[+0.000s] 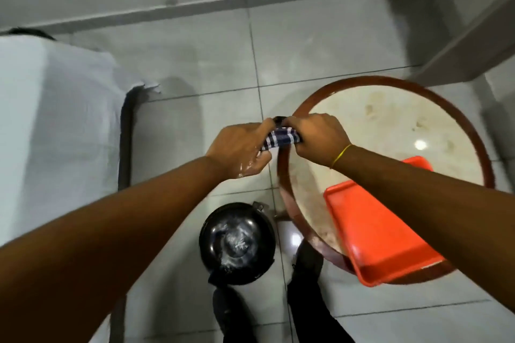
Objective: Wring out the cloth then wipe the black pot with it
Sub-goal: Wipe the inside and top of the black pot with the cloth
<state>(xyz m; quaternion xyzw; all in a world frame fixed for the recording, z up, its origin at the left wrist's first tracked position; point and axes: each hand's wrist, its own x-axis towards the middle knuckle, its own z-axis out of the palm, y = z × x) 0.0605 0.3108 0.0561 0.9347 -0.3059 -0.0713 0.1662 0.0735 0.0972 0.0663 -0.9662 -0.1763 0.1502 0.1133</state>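
From the head camera, looking down, both bare arms reach forward over a pale grey tiled floor (195, 69). The left hand (239, 147) and the right hand (317, 139) are each clenched around an end of a small blue-and-white checked cloth (281, 139), which is bunched into a short twisted roll between them, held in the air at the near-left edge of a round table with a pale stone-like top and a reddish-brown rim (390, 125). The left hand glistens wet along its lower edge. A thin yellow band (341, 156) circles the right wrist. An orange rectangular plastic tray (373, 231) lies on the table's near side, partly overhanging the rim. Below the hands, the round black metal pot (237, 242) sits on the floor just left of the table, its shiny surface streaked with what looks like whitish residue, though blur makes that uncertain. A white cloth-covered piece of furniture (55, 125) fills the left side.
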